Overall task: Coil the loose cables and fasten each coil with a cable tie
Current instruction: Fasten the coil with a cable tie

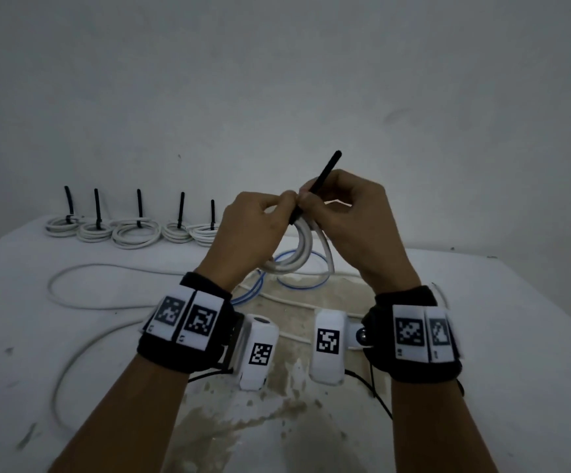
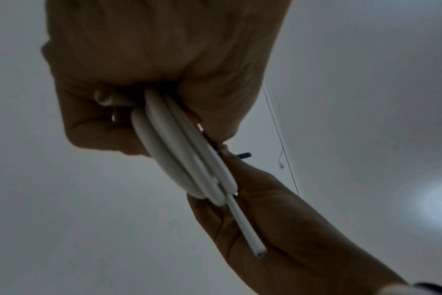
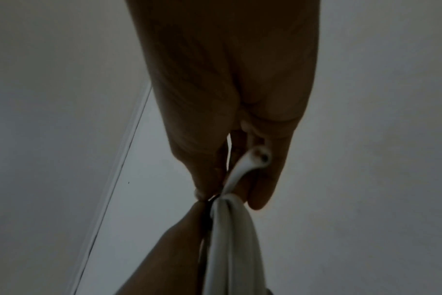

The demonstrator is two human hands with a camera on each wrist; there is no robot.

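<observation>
Left hand: the left hand (image 1: pixel 253 221) pinched the white coil (image 1: pixel 299 249), held up above the table (image 1: pixel 482 302).
Right hand: the right hand (image 1: pixel 348 213) pinched the black cable tie (image 1: pixel 321 180) wrapped on the coil's top.
Doing it well: I think the loops should stay squeezed flat while the tie's tail gets pulled snug.
Head view only: five tied coils (image 1: pixel 134 230) sat in a row at the back; loose cable (image 1: pixel 82 295) lay waiting.
Left wrist view only: the cut cable end (image 2: pixel 260 254) poked out.
</observation>
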